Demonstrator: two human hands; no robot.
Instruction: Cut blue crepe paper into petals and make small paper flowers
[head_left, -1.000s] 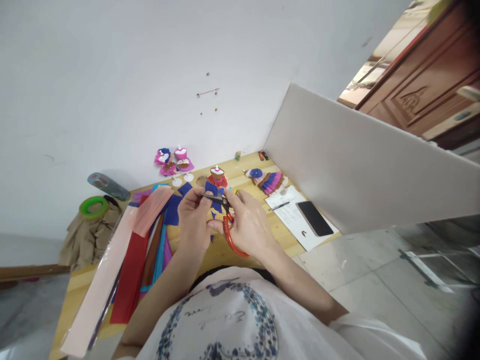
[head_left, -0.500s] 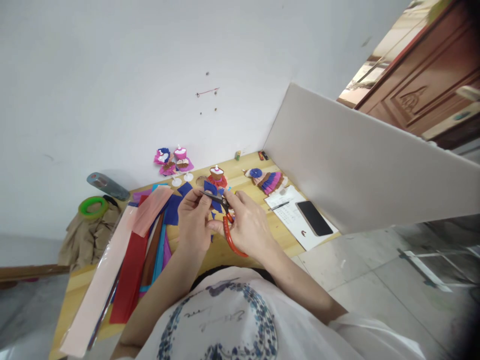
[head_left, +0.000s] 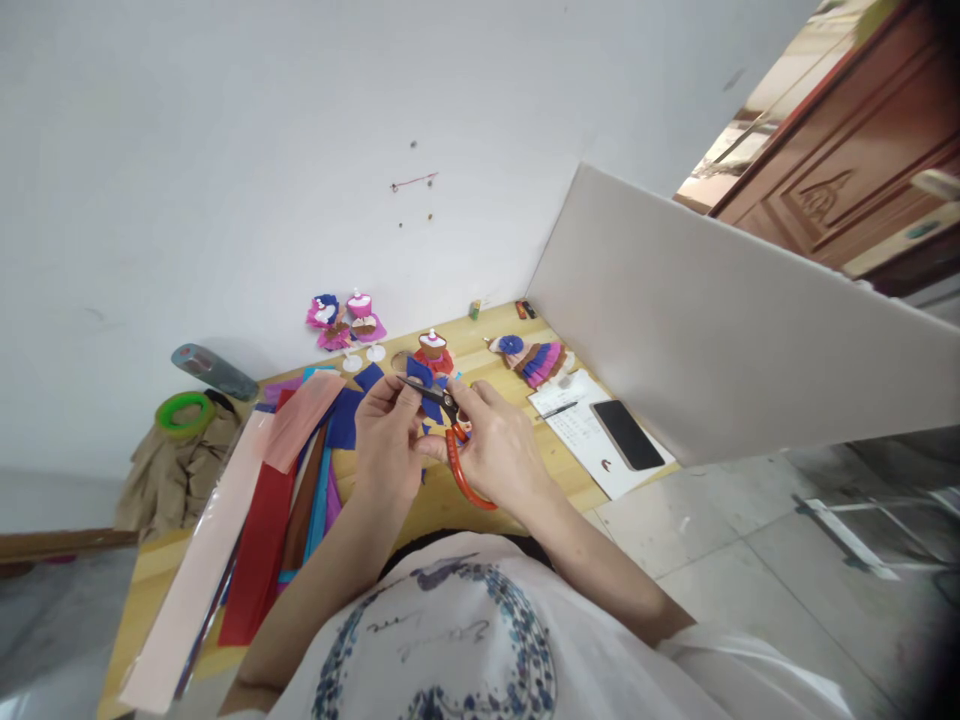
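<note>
My right hand [head_left: 495, 440] is closed on a pair of scissors [head_left: 459, 462] with orange handles and dark blades. The blades point left, towards my left hand [head_left: 388, 430]. Between my left thumb and fingers is a small piece of blue crepe paper [head_left: 418, 370], pinched beside the blades. Whether the blades touch the paper I cannot tell. Behind my hands stands a small dress-form figure [head_left: 433, 350] with a brown top and red skirt. Blue paper sheets [head_left: 345, 420] lie left of my left hand, and small blue scraps lie beneath my hands.
Folded crepe paper strips [head_left: 259, 550] in pink, red, brown and blue cover the table's left side. Two dressed figures [head_left: 360, 310] stand at the wall. A ruffled dress piece [head_left: 536, 360], a phone [head_left: 628, 435] and a written sheet [head_left: 592, 465] lie right, beside a white panel [head_left: 720, 330].
Both hands, the scissors and the blue paper hold almost the same pose. The whole view has shifted very slightly.
</note>
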